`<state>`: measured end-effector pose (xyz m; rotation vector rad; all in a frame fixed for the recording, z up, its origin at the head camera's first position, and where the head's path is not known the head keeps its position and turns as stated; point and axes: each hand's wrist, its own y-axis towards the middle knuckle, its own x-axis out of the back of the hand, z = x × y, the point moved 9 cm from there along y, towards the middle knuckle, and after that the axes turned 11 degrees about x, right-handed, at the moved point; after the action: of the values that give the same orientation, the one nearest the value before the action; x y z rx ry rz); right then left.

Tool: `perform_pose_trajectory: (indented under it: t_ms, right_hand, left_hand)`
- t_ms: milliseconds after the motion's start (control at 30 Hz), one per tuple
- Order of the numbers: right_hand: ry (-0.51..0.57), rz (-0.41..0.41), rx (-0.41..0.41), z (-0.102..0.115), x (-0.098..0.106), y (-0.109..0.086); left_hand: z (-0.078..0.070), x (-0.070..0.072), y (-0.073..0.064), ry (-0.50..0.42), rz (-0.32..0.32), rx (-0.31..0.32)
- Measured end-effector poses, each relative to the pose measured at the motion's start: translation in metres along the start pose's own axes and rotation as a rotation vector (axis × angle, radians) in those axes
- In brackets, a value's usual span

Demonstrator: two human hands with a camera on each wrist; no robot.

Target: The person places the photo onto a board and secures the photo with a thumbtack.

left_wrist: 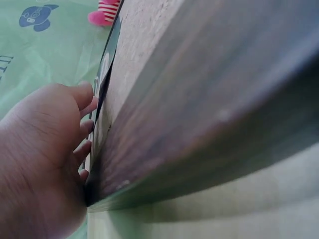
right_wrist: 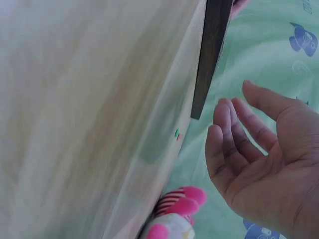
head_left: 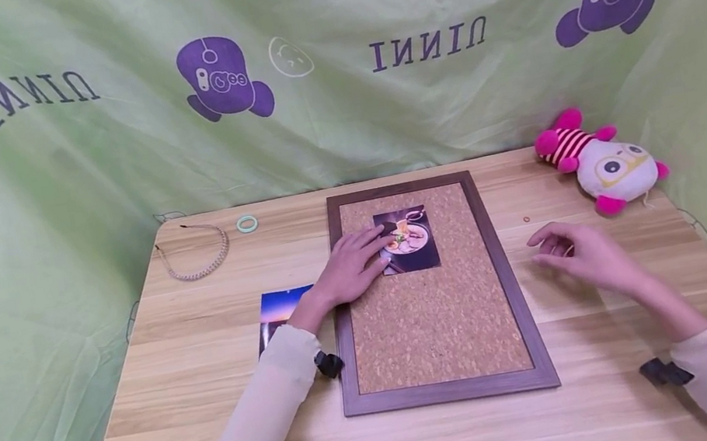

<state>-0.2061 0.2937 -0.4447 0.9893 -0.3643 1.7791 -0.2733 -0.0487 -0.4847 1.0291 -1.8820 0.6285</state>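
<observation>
A photo (head_left: 409, 250) of a bowl of food lies on the upper part of a cork board (head_left: 436, 324) with a dark wooden frame. My left hand (head_left: 352, 266) reaches over the frame's left side, its extended fingers resting on the photo's left part. In the left wrist view the photo (left_wrist: 103, 82) is seen edge-on beside those fingertips. To the right of the board my right hand (head_left: 587, 254) hovers above the table, fingers loosely bent. Nothing shows between its fingers (right_wrist: 237, 132) in the right wrist view.
A second photo (head_left: 280, 308) lies left of the board, partly under the left forearm. Further back are a braided headband (head_left: 202, 272) and a mint-green ring (head_left: 247, 224). A tiny orange ring-like item (head_left: 527, 219) lies near the right hand; a plush toy (head_left: 614, 167) sits at the back right.
</observation>
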Motion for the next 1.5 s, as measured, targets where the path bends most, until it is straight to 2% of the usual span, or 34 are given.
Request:
perform_pose_trajectory:
  t_ms: [133, 367, 533, 767, 967, 1133, 1367, 1500]
  right_hand:
    - [-0.013, -0.029, -0.022, -0.008, 0.006, 0.001]
    - [0.013, -0.029, -0.079, -0.022, 0.009, 0.002]
    - [-0.015, -0.062, -0.112, -0.034, 0.015, 0.006]
    - [-0.065, -0.034, -0.065, -0.049, 0.014, 0.015]
    - [-0.046, 0.005, -0.081, -0.062, 0.008, 0.018]
    - [-0.071, -0.002, -0.070, -0.063, 0.007, 0.021]
    - [-0.082, -0.027, -0.011, -0.059, 0.003, 0.024]
    - [-0.086, -0.028, -0.015, -0.057, 0.002, 0.023]
  left_hand:
    - [0.003, 0.000, -0.001, -0.035, -0.022, -0.002]
    - [0.009, -0.001, 0.000, -0.083, -0.057, 0.026]
    - [0.010, -0.003, 0.001, -0.044, -0.071, 0.052]
    - [0.011, -0.007, 0.003, 0.011, -0.082, 0.083]
    - [0.012, -0.011, 0.005, 0.029, -0.071, 0.099]
    - [0.013, -0.011, 0.005, 0.046, -0.072, 0.096]
    - [0.013, -0.009, 0.002, 0.042, -0.073, 0.105]
    - [0.013, -0.010, 0.002, 0.050, -0.070, 0.103]
